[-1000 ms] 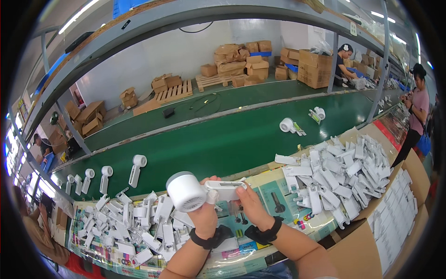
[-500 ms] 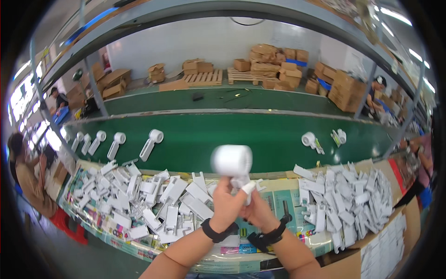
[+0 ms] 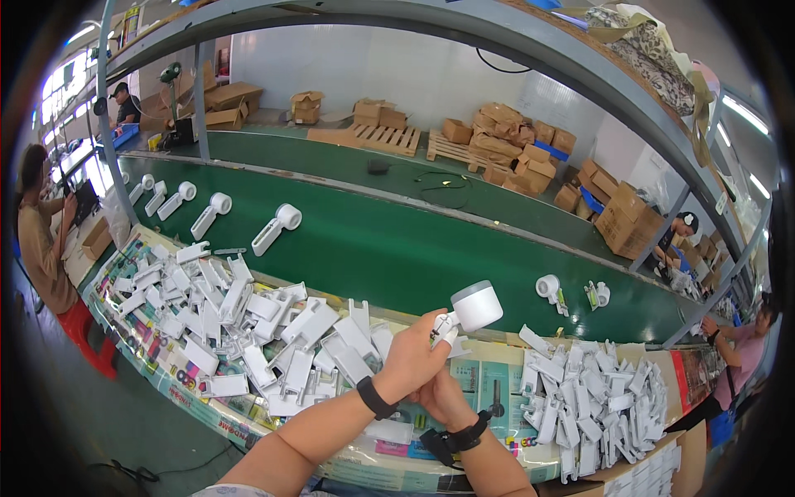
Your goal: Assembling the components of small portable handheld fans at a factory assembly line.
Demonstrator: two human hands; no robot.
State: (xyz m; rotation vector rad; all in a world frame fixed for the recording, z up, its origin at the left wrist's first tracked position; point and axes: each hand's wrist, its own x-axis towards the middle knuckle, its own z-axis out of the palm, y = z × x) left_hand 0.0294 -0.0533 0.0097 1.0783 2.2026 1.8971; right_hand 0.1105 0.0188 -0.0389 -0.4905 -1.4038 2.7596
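- The left hand (image 3: 416, 358) gripped a round-headed white device (image 3: 478, 308); the right hand's (image 3: 447, 396) grip I couldn't tell.
- Heaped white casings (image 3: 310, 321) crowded both sides.
- Beyond lay a green belt (image 3: 373, 261).

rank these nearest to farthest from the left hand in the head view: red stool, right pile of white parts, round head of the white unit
From the left hand:
1. Round head, just ahead, to the right
2. Right pile, on the bench, farther right
3. Red stool, far left, past the bench's edge
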